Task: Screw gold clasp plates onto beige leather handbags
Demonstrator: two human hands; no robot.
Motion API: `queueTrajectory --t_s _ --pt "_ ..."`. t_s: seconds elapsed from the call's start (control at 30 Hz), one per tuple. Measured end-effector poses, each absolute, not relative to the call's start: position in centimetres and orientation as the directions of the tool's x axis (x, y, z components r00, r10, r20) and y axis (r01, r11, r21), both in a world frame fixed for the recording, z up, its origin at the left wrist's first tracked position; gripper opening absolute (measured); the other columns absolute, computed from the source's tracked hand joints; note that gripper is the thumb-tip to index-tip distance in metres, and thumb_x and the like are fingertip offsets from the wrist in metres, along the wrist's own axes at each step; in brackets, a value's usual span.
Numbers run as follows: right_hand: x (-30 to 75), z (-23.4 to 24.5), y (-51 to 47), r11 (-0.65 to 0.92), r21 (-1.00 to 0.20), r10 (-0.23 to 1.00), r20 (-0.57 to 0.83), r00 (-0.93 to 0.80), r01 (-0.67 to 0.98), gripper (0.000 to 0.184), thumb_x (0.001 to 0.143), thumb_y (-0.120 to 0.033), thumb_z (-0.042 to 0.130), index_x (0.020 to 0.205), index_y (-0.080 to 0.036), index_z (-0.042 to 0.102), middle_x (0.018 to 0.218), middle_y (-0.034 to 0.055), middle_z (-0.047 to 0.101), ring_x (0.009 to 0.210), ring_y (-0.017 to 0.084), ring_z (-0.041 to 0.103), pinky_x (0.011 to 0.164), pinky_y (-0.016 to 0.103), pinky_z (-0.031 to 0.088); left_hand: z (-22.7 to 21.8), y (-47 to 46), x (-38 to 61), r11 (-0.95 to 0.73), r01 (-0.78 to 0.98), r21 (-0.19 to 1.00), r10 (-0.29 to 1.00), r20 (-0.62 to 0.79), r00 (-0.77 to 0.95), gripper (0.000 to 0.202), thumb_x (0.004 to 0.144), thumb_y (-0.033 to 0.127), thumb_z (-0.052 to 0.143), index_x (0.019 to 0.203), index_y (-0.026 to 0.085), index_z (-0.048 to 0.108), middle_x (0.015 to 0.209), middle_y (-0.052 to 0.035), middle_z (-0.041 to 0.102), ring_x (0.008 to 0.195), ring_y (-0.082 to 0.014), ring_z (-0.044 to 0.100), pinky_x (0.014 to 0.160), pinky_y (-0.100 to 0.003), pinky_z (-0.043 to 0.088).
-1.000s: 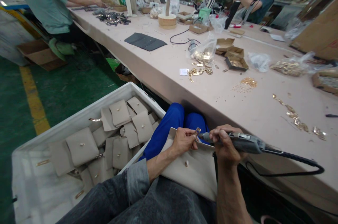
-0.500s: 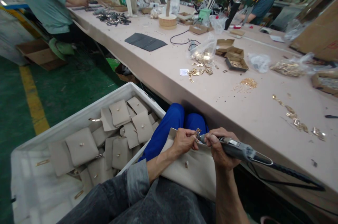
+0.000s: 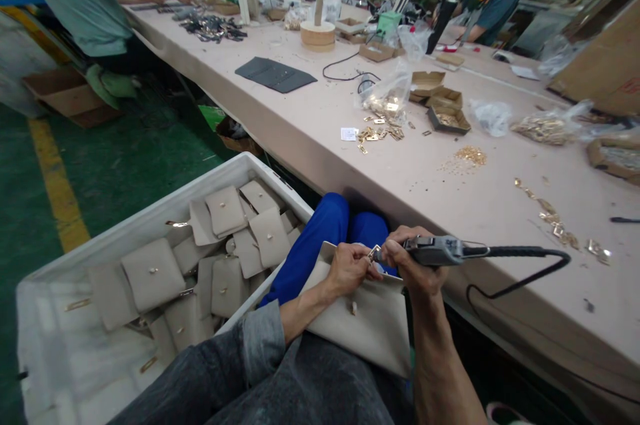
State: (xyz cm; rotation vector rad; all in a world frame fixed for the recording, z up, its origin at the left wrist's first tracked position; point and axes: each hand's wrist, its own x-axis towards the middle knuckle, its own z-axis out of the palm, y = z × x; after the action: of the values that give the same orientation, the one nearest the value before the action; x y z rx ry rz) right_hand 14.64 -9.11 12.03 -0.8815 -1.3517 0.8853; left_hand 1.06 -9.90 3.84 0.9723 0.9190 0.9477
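My left hand pinches a small gold metal fitting at the top edge of a beige leather flap lying on my lap. My right hand is wrapped round a grey corded power tool, its tip against that fitting. The tool's black cord loops off to the right along the table edge. A small metal stud shows on the flap's face.
A white bin at my left holds several beige flaps with studs. The long pink table carries loose gold fittings, small cardboard boxes, plastic bags and dark leather pieces. Two other people work at the far end.
My right hand has lifted and turned the tool from pointing down-right to nearly level, and the cord has swung up. My left hand keeps its pinch on the fitting.
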Motion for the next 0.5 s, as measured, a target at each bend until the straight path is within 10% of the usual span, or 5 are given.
queueTrajectory --t_s 0.33,0.5 --pt "14.0 12.0 -9.1 0.402 -0.915 0.914 0.399 -0.079 0.031 0.010 0.082 -0.020 0.081 0.078 -0.020 0.072 0.068 0.0008 0.063 0.058 0.014 0.056 0.052 0.030 0.046 3.4 -10.2 0.8 0.296 -0.291 0.910 0.931 -0.206 0.302 0.025 0.081 0.035 0.072 0.085 0.010 0.072 0.063 -0.0094 0.076 0.057 -0.0224 0.074 0.059 -0.030 0.061" --pt "16.3 14.3 -8.9 0.426 -0.819 0.897 0.437 0.063 -0.384 0.008 0.081 -0.026 0.077 0.086 -0.022 0.073 0.065 -0.0021 0.057 0.049 0.011 0.049 0.048 0.029 0.044 2.9 -9.9 0.9 0.337 -0.281 0.899 0.911 -0.237 0.337 0.029 0.082 0.038 0.071 0.087 0.010 0.072 0.070 -0.0101 0.076 0.061 -0.0230 0.076 0.056 -0.028 0.060"
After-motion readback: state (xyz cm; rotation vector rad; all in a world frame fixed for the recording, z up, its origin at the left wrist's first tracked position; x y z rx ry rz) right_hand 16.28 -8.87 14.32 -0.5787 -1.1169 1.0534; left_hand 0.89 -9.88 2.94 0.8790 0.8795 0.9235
